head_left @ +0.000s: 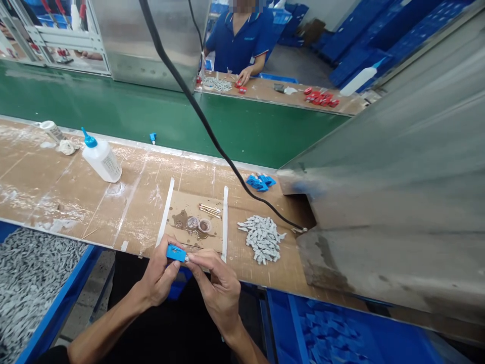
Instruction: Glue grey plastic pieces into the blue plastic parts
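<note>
My left hand [161, 273] is closed on a small blue plastic part [176, 253] with a slot in its top, held above the bench's front edge. At the right end of that part, the fingertips of my right hand [217, 283] pinch a small pale grey piece [187, 258], mostly hidden by the fingers. Just beyond my hands lies a cardboard sheet [182, 202] with wet stains. On it are two small round cups, one a clear cup [204, 226], and several cotton swabs [210, 210]. A pile of grey plastic pieces [263, 239] lies to the right.
Several blue parts [260, 182] lie behind the grey pile. A squeeze bottle [102, 159] stands left. Bins of grey pieces [34, 288] and blue parts [329, 333] flank me. A black cable [212, 129] hangs across the view. Beyond the green belt [235, 126], a person [242, 40] handles red parts.
</note>
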`<state>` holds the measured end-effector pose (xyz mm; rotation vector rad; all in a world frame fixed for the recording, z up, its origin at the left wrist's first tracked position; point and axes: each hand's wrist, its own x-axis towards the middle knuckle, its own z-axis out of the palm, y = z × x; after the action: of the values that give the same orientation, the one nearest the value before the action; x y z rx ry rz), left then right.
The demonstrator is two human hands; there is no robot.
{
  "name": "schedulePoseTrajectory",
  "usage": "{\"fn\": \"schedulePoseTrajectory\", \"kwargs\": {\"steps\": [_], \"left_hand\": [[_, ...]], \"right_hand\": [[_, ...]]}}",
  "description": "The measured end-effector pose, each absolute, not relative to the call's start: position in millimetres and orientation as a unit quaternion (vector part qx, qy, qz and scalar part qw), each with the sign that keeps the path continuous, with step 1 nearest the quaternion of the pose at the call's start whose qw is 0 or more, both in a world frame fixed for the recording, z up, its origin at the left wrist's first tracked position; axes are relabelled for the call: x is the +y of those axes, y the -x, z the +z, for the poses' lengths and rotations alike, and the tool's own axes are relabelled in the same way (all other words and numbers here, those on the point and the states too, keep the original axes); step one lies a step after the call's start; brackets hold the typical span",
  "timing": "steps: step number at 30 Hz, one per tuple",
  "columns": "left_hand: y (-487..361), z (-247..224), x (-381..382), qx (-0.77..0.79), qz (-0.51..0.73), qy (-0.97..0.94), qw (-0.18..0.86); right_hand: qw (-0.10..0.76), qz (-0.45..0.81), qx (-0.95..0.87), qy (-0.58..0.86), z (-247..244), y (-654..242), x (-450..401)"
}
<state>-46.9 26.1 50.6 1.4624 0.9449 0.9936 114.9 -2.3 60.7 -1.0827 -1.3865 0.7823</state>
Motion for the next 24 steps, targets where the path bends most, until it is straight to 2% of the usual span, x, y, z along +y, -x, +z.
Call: {"fn": "schedulePoseTrajectory", "kwargs": {"steps": [10,14,18,20,24], "left_hand": [[38.4,41.8,20.2,0.364,0.445,-0.586,0.571],[38.6,43.0,26.6,0.354,0.39,-0.583,0.619],[49.9,36.4,31.6,0.341,0.328,-0.631,0.614],[55.9,24.9,30.0,0.322,0.305,-0.633,0.635],[59.8,-1.1,24.9,0.372,0.135,-0.627,0.671]], "right_hand": [[0.593,0.282,-0.61,0.444,59.4,-113.6,-7.6],[0.565,0.307,-0.602,0.472,51.2,-121.3,-5.3],[0.52,0.32,-0.635,0.473,51.0,-159.1,-1.8],[0.54,0.265,-0.628,0.493,59.1,-191.1,6.2],[0.616,0.064,-0.524,0.585,90.5,-255.3,50.9]]}}
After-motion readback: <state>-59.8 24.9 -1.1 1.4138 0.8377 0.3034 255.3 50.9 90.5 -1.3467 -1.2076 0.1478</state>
